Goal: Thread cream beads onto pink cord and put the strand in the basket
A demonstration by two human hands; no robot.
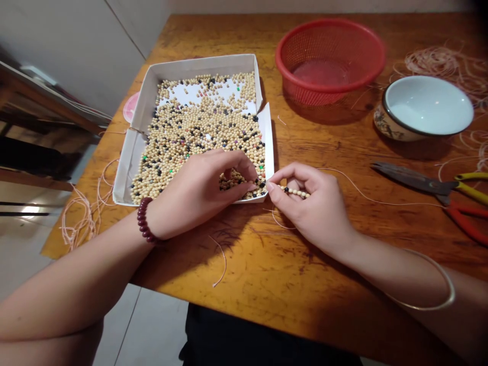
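Note:
A shallow white box [127, 165] holds a spread of small beads [202, 122], mostly cream, with black and a few green and reddish ones. Over its near right corner, my left hand [204, 180] has its thumb and index fingertips brought close together among the beads. Whether a bead sits between them is too small to make out. Just outside that corner, my right hand [310, 203] pinches a thin pink cord strung with a short row of cream and black beads [296, 192]. From this hand the cord [354, 188] trails right across the table.
A red mesh basket [330, 89] stands at the back. To its right are a white enamel bowl [429, 107] and tangled pink cord [438, 61]. Pliers [412, 180] with red and yellow handles lie at right. More cord [82, 216] hangs at the table's left edge.

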